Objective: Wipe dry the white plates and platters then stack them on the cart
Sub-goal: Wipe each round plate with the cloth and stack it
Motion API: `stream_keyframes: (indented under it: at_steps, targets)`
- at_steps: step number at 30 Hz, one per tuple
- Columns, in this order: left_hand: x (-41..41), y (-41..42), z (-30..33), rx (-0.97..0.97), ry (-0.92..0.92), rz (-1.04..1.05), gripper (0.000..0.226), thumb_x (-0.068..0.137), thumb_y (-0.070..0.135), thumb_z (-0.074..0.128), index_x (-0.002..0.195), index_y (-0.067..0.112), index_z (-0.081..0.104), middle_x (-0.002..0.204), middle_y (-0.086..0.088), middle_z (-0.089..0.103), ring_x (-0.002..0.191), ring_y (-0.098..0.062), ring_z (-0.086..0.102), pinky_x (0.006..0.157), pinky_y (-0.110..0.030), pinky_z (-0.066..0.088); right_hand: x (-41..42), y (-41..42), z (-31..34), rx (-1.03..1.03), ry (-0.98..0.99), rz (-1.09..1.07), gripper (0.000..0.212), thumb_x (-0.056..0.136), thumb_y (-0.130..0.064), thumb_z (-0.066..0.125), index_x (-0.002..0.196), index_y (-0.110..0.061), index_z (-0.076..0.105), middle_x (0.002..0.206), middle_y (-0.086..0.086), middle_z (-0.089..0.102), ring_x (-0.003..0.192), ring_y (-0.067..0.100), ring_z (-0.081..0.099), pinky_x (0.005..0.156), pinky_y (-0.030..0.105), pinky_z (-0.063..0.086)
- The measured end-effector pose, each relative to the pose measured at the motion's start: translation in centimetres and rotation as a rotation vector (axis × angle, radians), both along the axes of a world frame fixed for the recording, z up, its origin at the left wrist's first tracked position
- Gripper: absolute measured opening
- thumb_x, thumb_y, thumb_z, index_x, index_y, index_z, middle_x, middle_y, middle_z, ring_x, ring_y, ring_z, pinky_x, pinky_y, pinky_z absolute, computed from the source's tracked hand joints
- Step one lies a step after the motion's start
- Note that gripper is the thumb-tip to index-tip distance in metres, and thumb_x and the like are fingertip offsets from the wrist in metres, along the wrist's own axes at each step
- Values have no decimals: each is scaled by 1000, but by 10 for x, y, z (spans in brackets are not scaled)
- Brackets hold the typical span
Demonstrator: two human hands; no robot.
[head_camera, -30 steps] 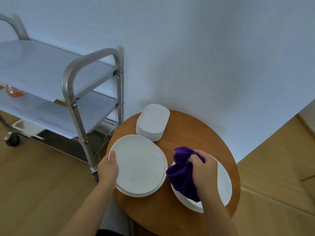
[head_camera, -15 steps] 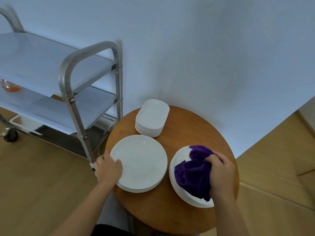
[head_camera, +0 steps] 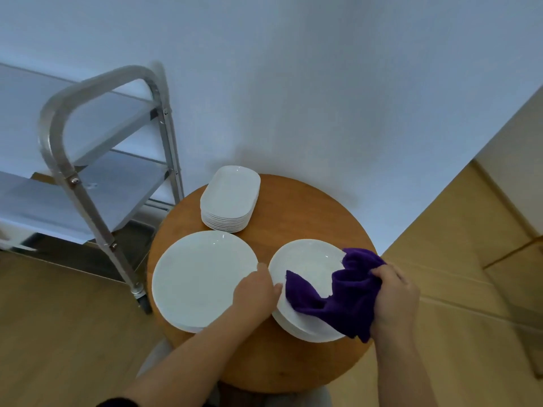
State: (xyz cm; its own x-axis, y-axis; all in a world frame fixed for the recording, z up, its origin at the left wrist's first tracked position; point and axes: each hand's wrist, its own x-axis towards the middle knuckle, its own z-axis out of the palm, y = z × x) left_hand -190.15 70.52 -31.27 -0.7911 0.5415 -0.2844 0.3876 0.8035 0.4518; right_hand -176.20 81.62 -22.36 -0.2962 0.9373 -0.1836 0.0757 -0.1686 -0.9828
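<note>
Three white stacks stand on a round wooden table (head_camera: 308, 207): oblong platters (head_camera: 230, 198) at the back, large round plates (head_camera: 199, 277) at the front left, and more round plates (head_camera: 305, 259) at the front right. My left hand (head_camera: 258, 292) reaches across the left stack and pinches the left rim of the top right-hand plate, thumb on top. My right hand (head_camera: 393, 295) grips a bunched purple cloth (head_camera: 338, 304) that lies across the right half of that plate. The steel cart (head_camera: 88, 171) stands left of the table.
The cart's shelves (head_camera: 35, 124) are covered with pale sheets, and its tubular handle rises close to the table's left edge. A white wall runs behind the table. Wooden floor (head_camera: 58, 333) lies to the left and right.
My left hand left the outer rim of the left stack and crossed to the rim of the right stack. My right hand drew the cloth toward the right side of that plate.
</note>
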Motion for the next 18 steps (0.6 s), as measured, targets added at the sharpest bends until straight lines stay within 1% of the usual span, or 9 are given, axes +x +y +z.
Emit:
stream_keyframes:
  at_steps: [2,4,7,10,12,14,15,16,18]
  targets:
    - [-6,7,3,-43,-26,34,48,95,39,48,135,15,35,133,-4,52,117,-21,55,95,-29,45,4,5,-2,-3,41,-67,21,78,-9,56,71,-24,69,64,-10,65,70,18,60,56,29,46]
    - [-11,13,4,-66,-38,42,41,95,31,50,131,14,39,128,-5,54,112,-20,58,93,-29,47,5,8,-4,11,57,-104,22,81,-12,57,73,-29,68,66,-13,66,69,13,61,55,26,47]
    - [-15,19,4,-106,-80,62,40,94,26,53,130,14,40,126,-5,55,110,-20,58,91,-28,47,6,9,-17,24,11,-100,16,85,-15,57,83,-28,66,75,-7,65,72,14,61,54,23,45]
    - [-16,20,3,-95,-129,110,42,95,26,51,133,13,37,128,-5,53,112,-19,57,90,-26,47,9,8,-36,11,-42,-51,14,87,-14,56,93,-23,65,82,0,65,76,18,62,55,25,46]
    - [-18,20,5,-61,-135,131,43,95,26,50,133,13,35,127,-5,53,109,-19,57,84,-24,47,11,8,-47,21,-85,-25,16,88,-14,56,101,-20,64,87,2,66,80,20,62,58,26,46]
    - [-21,18,7,0,-163,137,38,94,25,51,128,14,37,119,-4,54,98,-16,58,73,-21,46,14,8,-54,36,-146,-1,21,89,-15,57,109,-18,62,93,2,66,86,21,62,65,32,50]
    - [-22,18,7,45,-185,145,34,93,24,52,123,16,38,112,-3,55,90,-14,57,67,-19,45,15,8,-57,45,-187,38,25,90,-16,57,115,-18,60,100,4,66,91,22,62,72,36,52]
    - [-23,17,6,98,-215,168,29,92,23,54,116,18,39,105,-2,54,84,-12,55,62,-17,44,16,8,-59,56,-238,113,33,90,-18,58,123,-18,55,109,5,64,98,24,60,80,39,53]
    - [-23,16,7,214,-316,258,25,89,24,58,104,21,37,99,0,53,77,-11,54,56,-17,43,19,6,-61,54,-326,352,58,88,-24,64,139,-22,38,127,0,53,113,23,54,93,42,50]
